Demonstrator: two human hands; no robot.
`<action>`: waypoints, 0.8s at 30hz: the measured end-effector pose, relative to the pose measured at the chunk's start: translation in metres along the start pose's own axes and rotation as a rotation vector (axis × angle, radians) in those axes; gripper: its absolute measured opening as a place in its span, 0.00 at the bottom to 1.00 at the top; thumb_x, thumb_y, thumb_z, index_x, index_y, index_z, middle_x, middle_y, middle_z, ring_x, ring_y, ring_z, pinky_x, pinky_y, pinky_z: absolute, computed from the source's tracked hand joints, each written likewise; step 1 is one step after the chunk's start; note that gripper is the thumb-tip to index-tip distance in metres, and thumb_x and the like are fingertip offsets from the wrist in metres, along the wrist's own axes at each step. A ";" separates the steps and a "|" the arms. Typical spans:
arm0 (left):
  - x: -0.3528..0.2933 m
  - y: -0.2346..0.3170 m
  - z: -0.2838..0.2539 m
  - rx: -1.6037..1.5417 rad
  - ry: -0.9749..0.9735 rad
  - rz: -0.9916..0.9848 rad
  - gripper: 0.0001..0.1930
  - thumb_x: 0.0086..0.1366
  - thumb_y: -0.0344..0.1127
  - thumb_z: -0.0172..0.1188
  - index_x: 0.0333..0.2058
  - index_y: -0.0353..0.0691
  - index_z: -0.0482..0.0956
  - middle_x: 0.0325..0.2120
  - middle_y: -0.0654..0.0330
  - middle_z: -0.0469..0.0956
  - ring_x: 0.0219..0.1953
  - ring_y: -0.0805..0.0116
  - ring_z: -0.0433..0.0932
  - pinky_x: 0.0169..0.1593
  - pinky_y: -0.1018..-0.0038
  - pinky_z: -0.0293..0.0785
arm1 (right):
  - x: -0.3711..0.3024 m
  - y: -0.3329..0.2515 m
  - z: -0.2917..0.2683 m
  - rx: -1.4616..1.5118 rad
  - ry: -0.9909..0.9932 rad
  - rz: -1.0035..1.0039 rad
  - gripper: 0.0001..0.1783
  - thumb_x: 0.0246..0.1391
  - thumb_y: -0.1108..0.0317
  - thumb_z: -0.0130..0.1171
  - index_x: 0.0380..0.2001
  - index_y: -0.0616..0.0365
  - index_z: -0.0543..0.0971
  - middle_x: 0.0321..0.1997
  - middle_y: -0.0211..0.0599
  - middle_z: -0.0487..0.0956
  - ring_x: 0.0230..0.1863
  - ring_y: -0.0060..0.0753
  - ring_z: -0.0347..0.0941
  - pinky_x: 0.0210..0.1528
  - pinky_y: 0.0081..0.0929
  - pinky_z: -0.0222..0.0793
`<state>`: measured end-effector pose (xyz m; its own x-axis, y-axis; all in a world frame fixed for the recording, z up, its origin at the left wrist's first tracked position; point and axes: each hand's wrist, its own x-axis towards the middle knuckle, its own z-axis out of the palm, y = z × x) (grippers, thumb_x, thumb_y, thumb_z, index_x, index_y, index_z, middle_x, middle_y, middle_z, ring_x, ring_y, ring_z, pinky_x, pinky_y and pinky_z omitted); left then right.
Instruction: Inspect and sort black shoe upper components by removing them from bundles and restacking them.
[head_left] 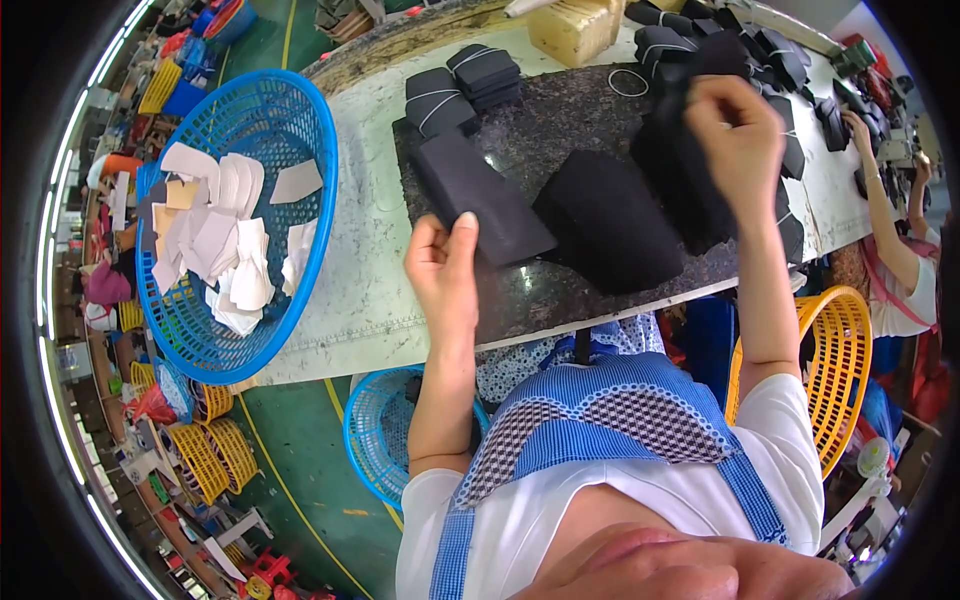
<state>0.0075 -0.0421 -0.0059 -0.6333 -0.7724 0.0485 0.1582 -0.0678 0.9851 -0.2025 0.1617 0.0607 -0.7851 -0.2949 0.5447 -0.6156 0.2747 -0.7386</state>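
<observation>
My left hand (445, 262) is closed on the lower edge of a flat, black, rectangular piece (480, 200), thumb on top. Beside that piece, a pile of wider black cut pieces (608, 222) lies on the dark speckled slab (510, 295). My right hand (738, 135) is raised over the slab's right side with its fingers pinched. At its fingertips shows a motion-blurred black piece (718, 58), whose outline is unclear. Below and left of that hand lies another black stack (680, 175), partly hidden.
Banded black bundles (438, 100) sit at the slab's far edge, with several more at far right. A blue basket (325, 215) of pale scraps stands left. A loose white band (628, 82) lies near a yellowish block (575, 30). A yellow basket (845, 375) and another person's arm (880, 200) are at right.
</observation>
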 end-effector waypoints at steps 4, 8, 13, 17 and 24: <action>-0.011 0.008 0.028 0.011 -0.149 -0.049 0.06 0.62 0.30 0.61 0.27 0.37 0.74 0.19 0.76 0.64 0.21 0.90 0.55 0.25 0.88 0.49 | -0.042 -0.034 0.062 0.146 -0.433 -0.284 0.07 0.39 0.72 0.63 0.25 0.62 0.78 0.26 0.41 0.77 0.28 0.41 0.76 0.31 0.29 0.72; -0.015 0.013 0.034 -0.054 -0.200 -0.085 0.05 0.62 0.30 0.61 0.31 0.34 0.77 0.21 0.74 0.70 0.23 0.89 0.61 0.26 0.88 0.53 | -0.058 -0.049 0.060 0.251 -0.577 0.058 0.09 0.42 0.75 0.63 0.29 0.67 0.77 0.32 0.41 0.79 0.32 0.31 0.78 0.37 0.24 0.75; -0.023 0.008 0.044 -0.138 -0.283 -0.149 0.06 0.62 0.32 0.61 0.32 0.34 0.79 0.21 0.73 0.71 0.22 0.89 0.61 0.25 0.88 0.53 | -0.062 -0.037 0.046 0.284 -0.508 0.177 0.07 0.43 0.75 0.61 0.28 0.67 0.77 0.25 0.35 0.78 0.27 0.21 0.75 0.32 0.19 0.71; -0.017 0.005 0.042 -0.181 -0.263 -0.194 0.06 0.61 0.33 0.62 0.27 0.38 0.78 0.16 0.77 0.67 0.18 0.90 0.57 0.23 0.87 0.50 | -0.053 -0.012 0.016 0.509 -0.435 0.465 0.07 0.45 0.75 0.58 0.28 0.69 0.78 0.24 0.27 0.77 0.27 0.13 0.70 0.29 0.14 0.67; -0.022 0.008 0.063 -0.194 -0.410 -0.194 0.06 0.60 0.29 0.62 0.33 0.34 0.77 0.25 0.67 0.77 0.24 0.86 0.69 0.28 0.87 0.64 | -0.070 -0.029 0.023 0.351 -0.405 0.251 0.07 0.45 0.75 0.58 0.28 0.68 0.78 0.24 0.30 0.77 0.25 0.14 0.70 0.28 0.15 0.67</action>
<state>-0.0246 0.0143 0.0113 -0.9049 -0.4243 -0.0336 0.1209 -0.3320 0.9355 -0.1278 0.1535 0.0350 -0.7728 -0.6050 0.1918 -0.3004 0.0825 -0.9502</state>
